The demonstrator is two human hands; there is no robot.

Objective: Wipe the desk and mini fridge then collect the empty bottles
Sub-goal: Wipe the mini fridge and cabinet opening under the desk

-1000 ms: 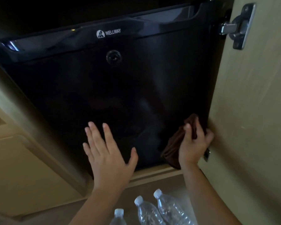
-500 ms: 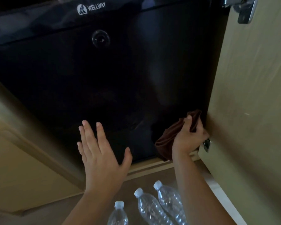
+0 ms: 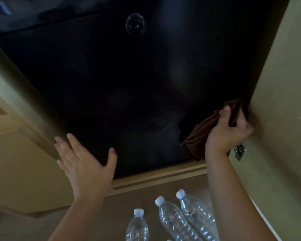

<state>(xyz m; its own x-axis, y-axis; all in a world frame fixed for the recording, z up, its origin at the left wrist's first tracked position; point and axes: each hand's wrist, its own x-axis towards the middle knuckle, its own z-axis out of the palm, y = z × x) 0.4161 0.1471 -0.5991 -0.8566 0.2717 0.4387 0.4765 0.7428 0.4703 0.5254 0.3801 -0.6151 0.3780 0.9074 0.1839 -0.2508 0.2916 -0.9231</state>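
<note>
The black mini fridge (image 3: 122,80) fills the upper middle of the view, door shut, set inside a wooden cabinet. My right hand (image 3: 228,133) grips a bunched brown cloth (image 3: 198,136) against the door's lower right corner. My left hand (image 3: 87,164) is spread flat with fingers apart in front of the door's lower left part; contact with the door is unclear. Three clear plastic bottles with white caps lie on the floor below: one on the left (image 3: 137,226), one in the middle (image 3: 174,223), one on the right (image 3: 196,214).
An open wooden cabinet door (image 3: 281,101) stands at the right, with a metal hinge (image 3: 240,152) just below my right hand. The cabinet's wooden frame (image 3: 21,94) runs along the left, and its base rail (image 3: 156,178) lies under the fridge.
The view has dropped, so the fridge's logo has left the frame. The right hand with the cloth stays at the lower right corner. The left hand has shifted slightly left.
</note>
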